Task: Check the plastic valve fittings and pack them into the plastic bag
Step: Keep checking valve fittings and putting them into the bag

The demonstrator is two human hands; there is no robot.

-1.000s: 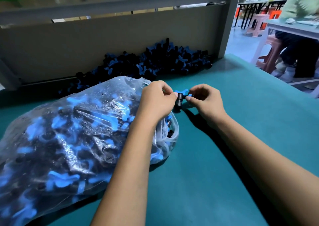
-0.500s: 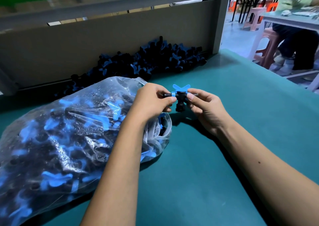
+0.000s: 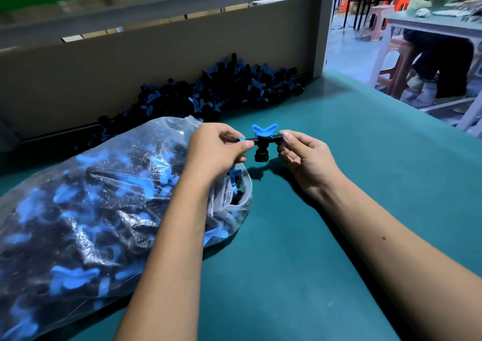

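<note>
The valve fitting (image 3: 261, 143) is held in the air above the green table (image 3: 339, 171), between the two hands. The left hand (image 3: 216, 153) pinches its left end with thumb and fingers, and the right hand (image 3: 303, 155) pinches its right end in the same way. The fitting is a thin black bar lying level, with a blue butterfly-shaped handle on top and a short black ribbed nut hanging below. Its shadow falls on the table just under it.

The plastic bag (image 3: 104, 205) lies on its side to the left, under the left forearm, its mouth just below the fitting. It is clear, wrinkled and shiny, and full of black and blue fittings.

A pile of loose fittings (image 3: 216, 90) lies along the back wall (image 3: 130, 61), which closes the far edge. To the right of the hands the matte table surface is open up to its right edge.
</note>
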